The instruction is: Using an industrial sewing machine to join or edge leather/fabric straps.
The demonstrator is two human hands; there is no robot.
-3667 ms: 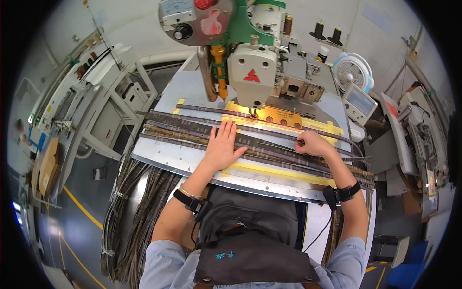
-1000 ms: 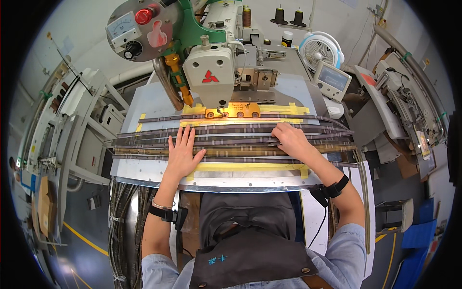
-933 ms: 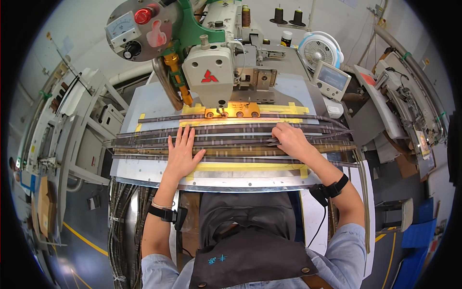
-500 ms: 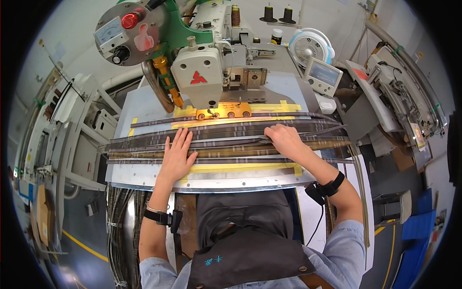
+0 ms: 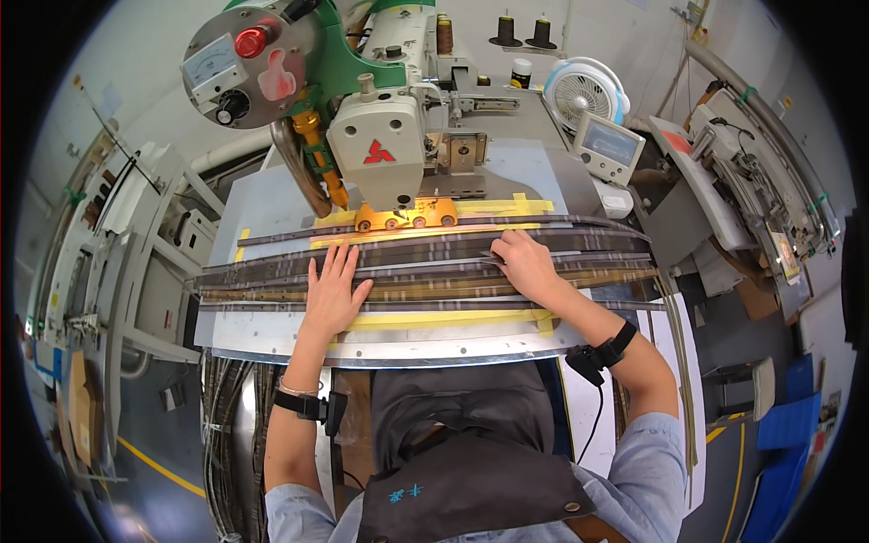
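Note:
Long, narrow plaid strips (image 5: 434, 245) in grey and brown lie crosswise over the machine's metal table plate (image 5: 226, 327), which has yellow tape on it. My left hand (image 5: 333, 290) rests flat on the strips left of centre, fingers spread. My right hand (image 5: 528, 267), fingers curled, pinches one dark strip right of centre; its fingertips are partly hidden. Just beyond both hands, the white sewing machine head (image 5: 377, 149) stands over an orange fixture (image 5: 424, 214), with one strip running along its near side. A gauge housing (image 5: 240, 72) with a brass tube (image 5: 312, 136) is at its left.
A white fan (image 5: 577, 95), small screen (image 5: 608, 147) and thread cones (image 5: 541, 32) are at back right. Other machine stations stand left (image 5: 118, 235) and right (image 5: 724, 163). Bundled strips (image 5: 231, 434) hang below the table's left side. Blue material (image 5: 787, 434) is at lower right.
The view has shifted since the oldest frame. My right hand has moved leftward along the strips, still pinching, and my left hand remains spread on them, slightly further left.

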